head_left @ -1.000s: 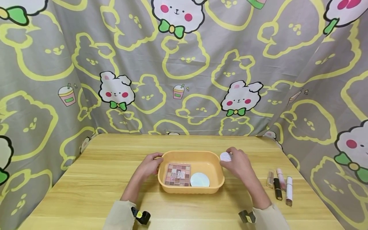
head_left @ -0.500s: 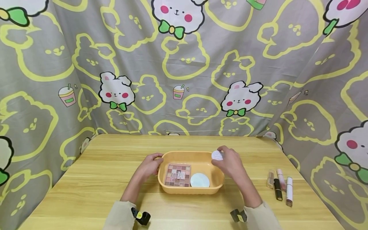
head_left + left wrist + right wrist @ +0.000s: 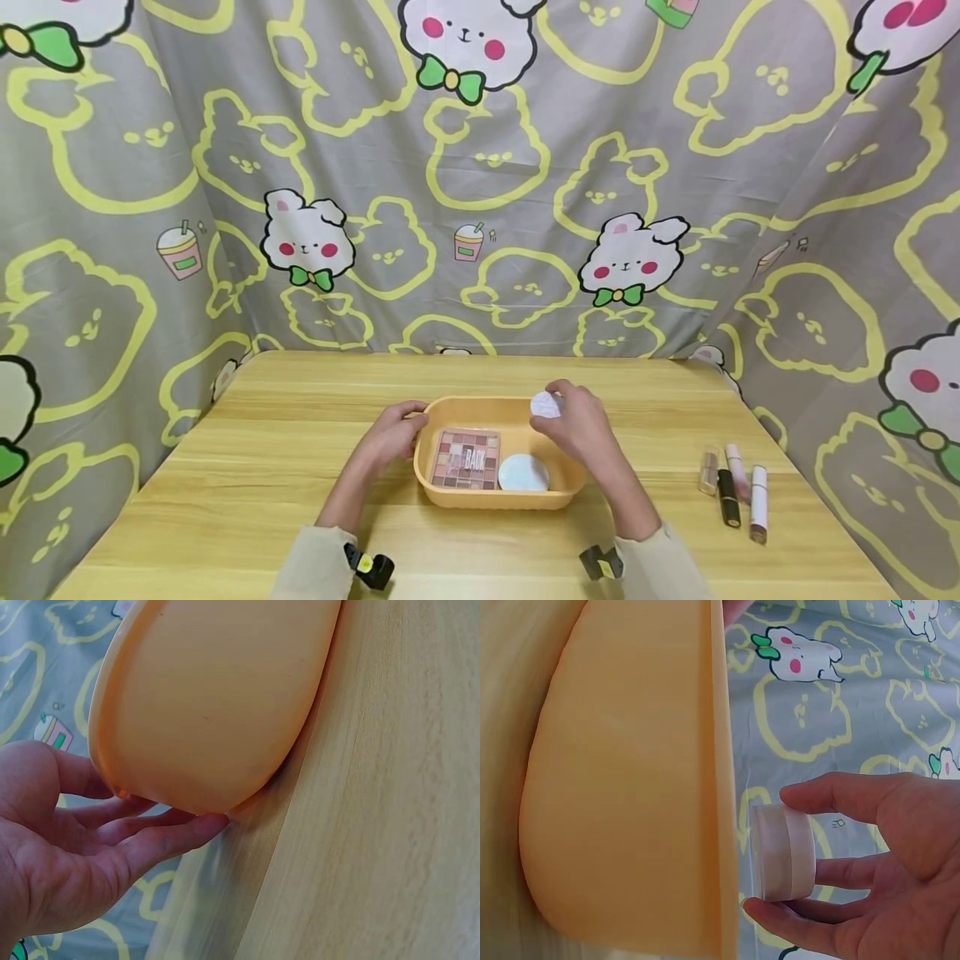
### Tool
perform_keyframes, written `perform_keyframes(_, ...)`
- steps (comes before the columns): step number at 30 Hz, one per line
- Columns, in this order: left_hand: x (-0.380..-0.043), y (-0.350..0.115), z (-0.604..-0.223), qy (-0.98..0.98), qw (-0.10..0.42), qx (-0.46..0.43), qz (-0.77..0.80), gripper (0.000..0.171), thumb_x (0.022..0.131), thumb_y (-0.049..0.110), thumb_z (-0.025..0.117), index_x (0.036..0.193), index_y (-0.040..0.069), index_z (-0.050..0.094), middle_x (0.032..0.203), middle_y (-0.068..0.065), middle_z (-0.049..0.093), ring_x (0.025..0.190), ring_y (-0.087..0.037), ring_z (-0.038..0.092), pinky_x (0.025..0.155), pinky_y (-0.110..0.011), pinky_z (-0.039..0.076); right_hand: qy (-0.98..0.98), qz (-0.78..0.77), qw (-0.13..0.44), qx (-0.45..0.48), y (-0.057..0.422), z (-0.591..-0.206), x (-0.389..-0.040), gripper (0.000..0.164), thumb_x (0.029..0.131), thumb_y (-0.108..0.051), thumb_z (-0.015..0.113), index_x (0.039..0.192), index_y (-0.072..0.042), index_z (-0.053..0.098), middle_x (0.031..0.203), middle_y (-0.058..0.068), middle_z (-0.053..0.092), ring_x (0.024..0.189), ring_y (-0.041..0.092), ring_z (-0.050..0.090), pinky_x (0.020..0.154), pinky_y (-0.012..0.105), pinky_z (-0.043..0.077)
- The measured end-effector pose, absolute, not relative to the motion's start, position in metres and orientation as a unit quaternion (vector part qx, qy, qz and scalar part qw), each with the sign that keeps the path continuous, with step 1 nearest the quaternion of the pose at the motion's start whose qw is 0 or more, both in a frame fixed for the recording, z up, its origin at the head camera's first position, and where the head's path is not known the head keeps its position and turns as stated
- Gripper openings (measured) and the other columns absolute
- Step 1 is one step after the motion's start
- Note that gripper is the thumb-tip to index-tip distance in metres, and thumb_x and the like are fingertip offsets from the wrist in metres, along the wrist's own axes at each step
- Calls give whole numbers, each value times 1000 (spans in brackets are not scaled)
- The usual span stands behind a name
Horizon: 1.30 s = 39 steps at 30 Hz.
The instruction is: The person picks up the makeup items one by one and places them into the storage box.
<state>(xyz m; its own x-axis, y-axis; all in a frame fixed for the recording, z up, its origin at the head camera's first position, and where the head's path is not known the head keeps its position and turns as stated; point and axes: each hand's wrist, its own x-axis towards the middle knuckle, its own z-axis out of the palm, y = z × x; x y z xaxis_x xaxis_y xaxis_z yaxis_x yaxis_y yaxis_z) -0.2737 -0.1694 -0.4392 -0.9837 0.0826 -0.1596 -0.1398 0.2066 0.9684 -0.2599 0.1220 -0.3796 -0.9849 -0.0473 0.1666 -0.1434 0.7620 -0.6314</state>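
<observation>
Presently, the right hand [image 3: 579, 422] pinches a white, squat cylindrical jar [image 3: 545, 405] above the right half of an orange, rounded-rectangular plastic basin [image 3: 495, 499], long axis left–right; the left hand [image 3: 388, 430] holds its left end.

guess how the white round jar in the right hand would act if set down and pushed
The white jar looks stiff, with no visible dent where the right hand pinches it. Its smooth sides may be somewhat slippery. Being wider than tall, it would probably slide rather than tip on its flat face, but could roll on its curved side.
</observation>
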Motion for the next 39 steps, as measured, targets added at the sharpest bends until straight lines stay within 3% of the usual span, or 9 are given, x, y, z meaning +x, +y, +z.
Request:
perform_keyframes(14, -274, -169, -437, 775, 87, -17, 626, 34, 104, 12, 48, 133, -1, 60, 110, -22, 67, 91, -24, 66, 71, -35, 59, -933, 349, 65, 62, 107, -391, -264, 53, 76, -16, 82, 123, 0, 65, 103, 19, 67, 87, 29, 59, 70, 38, 51)
perform_keyframes(25, -275, -170, -440, 771, 89, -20, 630, 34, 105, 13, 48, 134, -1, 59, 112, -22, 67, 93, -24, 66, 73, -36, 60, -930, 362, 45, 55, 95, -399, -265, 55, 77, -15, 84, 127, -1, 64, 112, 19, 68, 101, 33, 61, 83, 47, 54)
perform_keyframes(33, -275, -170, -440, 772, 88, -18, 629, 34, 104, 13, 48, 133, -1, 59, 110, -21, 68, 90, -22, 66, 68, -32, 57, -924, 377, 46, 48, 89, -406, -266, 54, 75, -11, 84, 125, -1, 65, 104, 17, 66, 87, 27, 60, 72, 37, 53)
perform_keyframes(39, -276, -169, -440, 773, 88, -18, 629, 34, 104, 12, 48, 133, -2, 60, 108, -21, 68, 86, -20, 64, 63, -29, 53, -930, 360, 53, 47, 89, -412, -268, 54, 75, -12, 84, 125, -2, 66, 106, 17, 68, 89, 27, 61, 77, 40, 54)
